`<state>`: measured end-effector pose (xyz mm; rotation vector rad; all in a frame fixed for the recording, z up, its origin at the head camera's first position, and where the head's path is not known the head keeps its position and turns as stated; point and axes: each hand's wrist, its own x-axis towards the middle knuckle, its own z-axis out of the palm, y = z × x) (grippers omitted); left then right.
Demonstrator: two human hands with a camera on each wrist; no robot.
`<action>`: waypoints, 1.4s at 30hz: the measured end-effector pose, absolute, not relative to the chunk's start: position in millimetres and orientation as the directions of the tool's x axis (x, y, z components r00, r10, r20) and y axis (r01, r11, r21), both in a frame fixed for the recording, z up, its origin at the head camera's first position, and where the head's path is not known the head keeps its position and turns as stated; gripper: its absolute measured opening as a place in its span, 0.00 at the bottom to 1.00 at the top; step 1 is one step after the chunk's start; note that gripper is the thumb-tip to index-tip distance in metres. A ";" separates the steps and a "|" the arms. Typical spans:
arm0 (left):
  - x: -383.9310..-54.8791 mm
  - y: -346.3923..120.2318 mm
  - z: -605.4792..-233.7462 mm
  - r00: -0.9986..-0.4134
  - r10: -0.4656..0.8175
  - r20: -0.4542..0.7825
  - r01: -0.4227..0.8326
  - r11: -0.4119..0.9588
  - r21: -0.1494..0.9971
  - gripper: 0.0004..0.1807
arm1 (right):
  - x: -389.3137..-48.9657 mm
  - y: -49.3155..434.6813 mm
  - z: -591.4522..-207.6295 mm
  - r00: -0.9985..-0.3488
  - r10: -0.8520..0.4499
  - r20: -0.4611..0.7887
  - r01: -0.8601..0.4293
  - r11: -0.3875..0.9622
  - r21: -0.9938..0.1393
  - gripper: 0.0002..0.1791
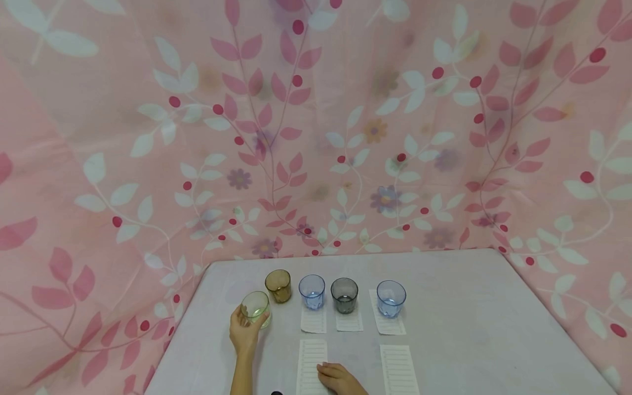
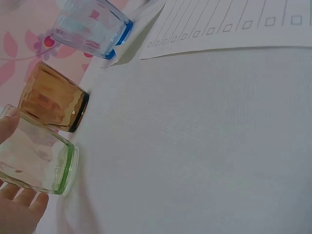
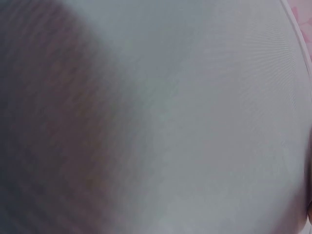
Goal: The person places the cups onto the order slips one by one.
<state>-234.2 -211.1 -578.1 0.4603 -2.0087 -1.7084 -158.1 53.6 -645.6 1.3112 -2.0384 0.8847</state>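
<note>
My left hand [image 1: 245, 333] grips a clear green-tinted glass [image 1: 255, 305] at the left of the table, thumb on one side and fingers on the other. The left wrist view shows the same glass [image 2: 36, 156] with its green base; whether that base touches the table I cannot tell. Just behind it stands an amber glass [image 1: 279, 285]. My right hand [image 1: 342, 377] lies on or just over a printed paper strip [image 1: 312, 354] at the front, its fingers loosely bent and no object visible in it. The right wrist view is mostly blurred.
To the right stand a blue glass [image 1: 312, 291], a grey glass [image 1: 344, 294] and another blue glass [image 1: 391, 299], each with a paper strip beneath. Another strip [image 1: 399, 366] lies at front right. A small black object [image 1: 276, 393] shows at the bottom edge. A floral curtain [image 1: 316, 137] surrounds the table.
</note>
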 end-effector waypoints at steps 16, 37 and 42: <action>-210.7 -215.5 -558.4 -0.892 -0.434 0.127 0.068 0.149 0.987 0.45 | -158.9 53.4 -648.0 -0.367 -0.529 0.765 -0.929 0.243 -0.278 0.37; -180.2 -191.0 -545.8 -0.957 -0.274 0.094 0.057 0.140 0.988 0.44 | -160.8 53.3 -650.6 -0.369 -0.552 0.748 -0.927 0.272 -0.257 0.37; -178.5 -185.4 -547.4 -0.966 -0.239 0.100 0.071 0.130 0.989 0.44 | -161.5 52.9 -650.8 -0.359 -0.543 0.759 -0.931 0.268 -0.249 0.37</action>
